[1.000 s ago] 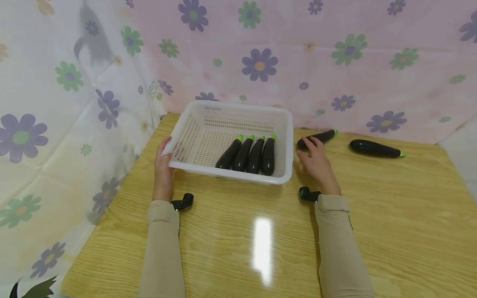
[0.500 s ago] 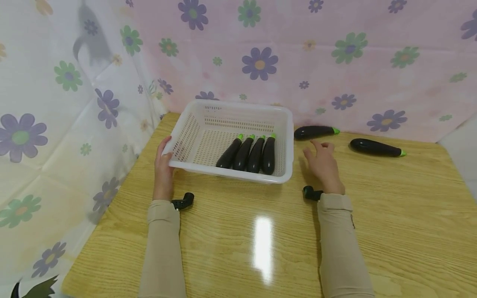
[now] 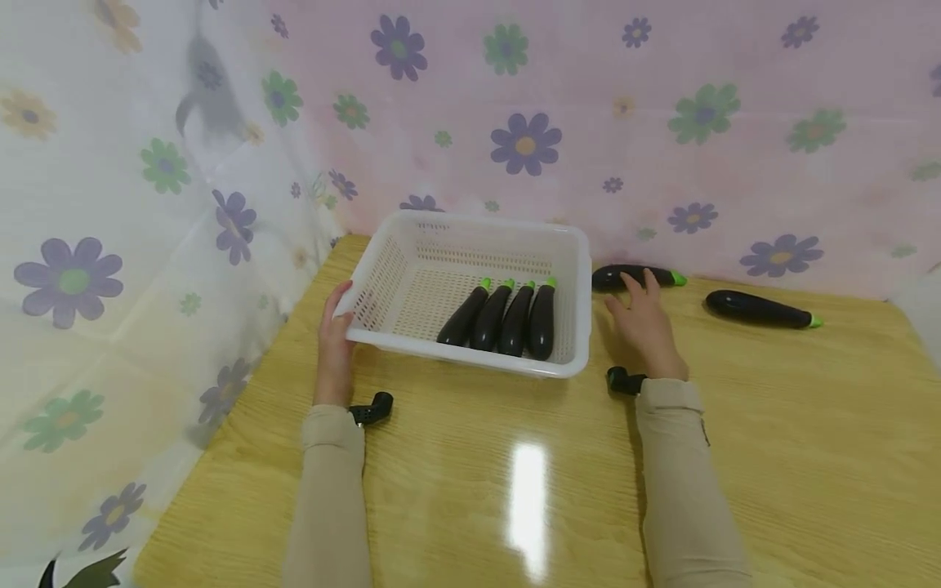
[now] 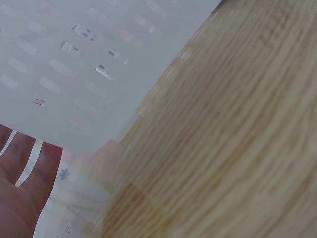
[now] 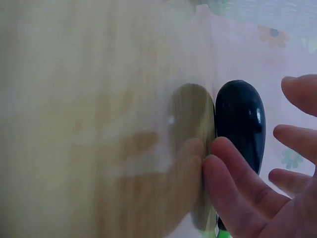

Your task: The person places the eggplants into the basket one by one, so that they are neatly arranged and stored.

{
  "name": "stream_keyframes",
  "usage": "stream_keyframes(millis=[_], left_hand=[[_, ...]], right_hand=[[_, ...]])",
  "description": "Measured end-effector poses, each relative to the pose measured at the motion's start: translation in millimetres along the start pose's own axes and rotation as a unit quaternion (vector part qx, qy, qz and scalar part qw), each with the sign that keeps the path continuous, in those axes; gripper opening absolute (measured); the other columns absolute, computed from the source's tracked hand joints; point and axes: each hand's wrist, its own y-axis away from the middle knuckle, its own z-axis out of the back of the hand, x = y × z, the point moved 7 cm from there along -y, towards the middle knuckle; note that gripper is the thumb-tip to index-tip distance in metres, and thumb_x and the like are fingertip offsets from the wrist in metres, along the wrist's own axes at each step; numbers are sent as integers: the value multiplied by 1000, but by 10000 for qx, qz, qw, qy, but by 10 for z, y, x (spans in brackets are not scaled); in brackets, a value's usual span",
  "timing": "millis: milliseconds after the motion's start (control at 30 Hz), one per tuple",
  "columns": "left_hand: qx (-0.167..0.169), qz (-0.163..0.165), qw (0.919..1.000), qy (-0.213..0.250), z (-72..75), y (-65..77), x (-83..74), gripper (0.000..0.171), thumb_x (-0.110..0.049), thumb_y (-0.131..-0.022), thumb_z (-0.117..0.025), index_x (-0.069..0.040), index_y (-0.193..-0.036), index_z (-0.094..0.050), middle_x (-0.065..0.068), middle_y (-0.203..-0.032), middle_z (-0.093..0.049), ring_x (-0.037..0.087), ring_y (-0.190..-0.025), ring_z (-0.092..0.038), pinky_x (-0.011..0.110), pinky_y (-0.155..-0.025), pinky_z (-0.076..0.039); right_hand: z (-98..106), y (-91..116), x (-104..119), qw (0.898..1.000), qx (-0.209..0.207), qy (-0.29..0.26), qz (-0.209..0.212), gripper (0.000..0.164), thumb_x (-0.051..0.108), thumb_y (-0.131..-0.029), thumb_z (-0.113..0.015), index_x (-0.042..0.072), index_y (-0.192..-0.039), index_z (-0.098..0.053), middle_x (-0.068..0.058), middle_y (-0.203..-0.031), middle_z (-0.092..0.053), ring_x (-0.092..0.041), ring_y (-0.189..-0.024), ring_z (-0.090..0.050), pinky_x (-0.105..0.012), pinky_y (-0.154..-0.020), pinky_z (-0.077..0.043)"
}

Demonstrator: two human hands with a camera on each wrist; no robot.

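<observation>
Your right hand has its fingers apart, the eggplant beside the basket at their tips. Your left hand clamps the basket's rim.

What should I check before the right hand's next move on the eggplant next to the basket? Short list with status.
1. Left hand on basket: ok, it holds the rim at the left end.
2. Space inside: ok, the four eggplants lie toward the right, leaving bare floor at left.
3. Right hand at the eggplant beside the basket: ok, fingers reach over it in the head view.
4. Grip closed: not ok, fingers are spread, not wrapped round it.
5. Fingertip contact: cannot tell.
6. Farther eggplant out of the way: ok, it lies apart, to the right.
</observation>
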Motion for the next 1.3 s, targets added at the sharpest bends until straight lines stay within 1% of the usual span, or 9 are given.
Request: stream_keyframes(millis=[133,300,433,567,700,800,967,1167,1300], left_hand=[[27,101,9998,-150,-31,63,12,42,-24,-91,-37,-31,-132,-40,-2,-135,-37,19,-117,-39,35,-92,-32],[71,-90,9998,-171,-41,60,-71,43,-23,-90,-36,-28,-133,-39,0,-135,-37,21,-118,-39,38,-92,-31],[74,-109,9996,-245,-37,62,-75,43,-24,-91,-35,-29,-134,-38,-1,-135,-36,21,-118,-39,38,-92,-32],[82,-76,9996,-250,-29,55,-62,43,-24,-91,-34,-29,-133,-38,-1,-135,-36,20,-118,-39,37,-93,-32],[139,-25,9998,-122,-50,67,-81,44,-18,-91,-33,-28,-133,-39,-1,-134,-37,21,-118,-39,39,-93,-30],[136,-8,9999,-80,-59,74,-108,44,-15,-90,-33,-28,-133,-39,-2,-134,-37,21,-118,-39,41,-94,-30],[141,9,9999,-48,-97,94,-88,44,-16,-91,-33,-27,-132,-40,-2,-134,-37,20,-118,-39,40,-94,-30],[61,9,9999,-140,-71,101,-67,44,-19,-91,-32,-27,-134,-38,-1,-136,-35,21,-118,-38,38,-94,-30],[86,-11,9999,-135,-68,76,-120,43,-18,-92,-32,-26,-134,-38,-1,-136,-35,21,-119,-37,39,-96,-28]], right_hand=[[-16,-88,-64,9998,117,124,94,67,49,-91,-33,14,-144,-12,-13,-146,16,-50,-125,-16,-64,-90,-19],[-7,-213,-55,9992,300,194,168,70,52,-90,-31,15,-144,-7,-13,-146,17,-52,-124,-12,-66,-90,-16],[23,-228,-66,9991,289,265,187,70,49,-91,-33,12,-144,-7,-19,-145,13,-54,-120,-19,-65,-89,-20],[68,-202,-81,9992,141,364,113,67,45,-92,-35,10,-144,-11,-27,-140,4,-53,-105,-36,-61,-84,-29],[118,-175,-98,9990,-54,454,10,61,43,-93,-34,8,-142,-21,-31,-136,-2,-51,-93,-42,-59,-77,-33],[156,-167,-99,9992,-216,323,9,58,43,-92,-35,7,-137,-29,-28,-139,-2,-54,-98,-39,-61,-80,-31],[209,-80,-145,9995,-316,50,35,57,44,-92,-36,3,-130,-33,-25,-139,-16,-51,-109,-34,-60,-87,-25],[144,29,-129,9999,103,21,-112,63,50,-91,-32,7,-138,-30,-26,-137,-8,-50,-106,-36,-61,-84,-28],[115,101,-100,9995,180,-10,-274,63,53,-89,-32,9,-134,-35,-25,-137,-7,-52,-108,-34,-61,-86,-27]])
